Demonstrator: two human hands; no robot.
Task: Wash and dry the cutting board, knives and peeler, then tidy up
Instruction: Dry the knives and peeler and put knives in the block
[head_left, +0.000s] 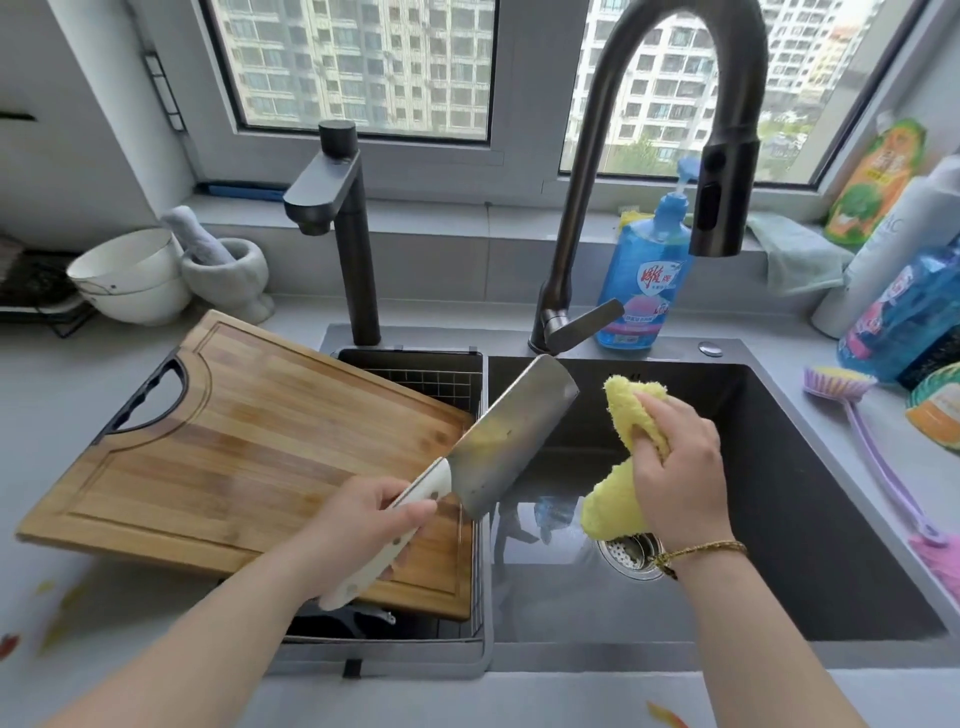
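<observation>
Head view: cleaver (511, 436) in left grip (363, 525)

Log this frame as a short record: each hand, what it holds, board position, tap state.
left hand: grips the white handle of the cleaver
blade: over the left edge of the sink, pointing away
right hand: holds the yellow cloth above the sink
cloth and blade: apart
cutting board: lies across the counter and the drain basket
tap: no water visible
</observation>
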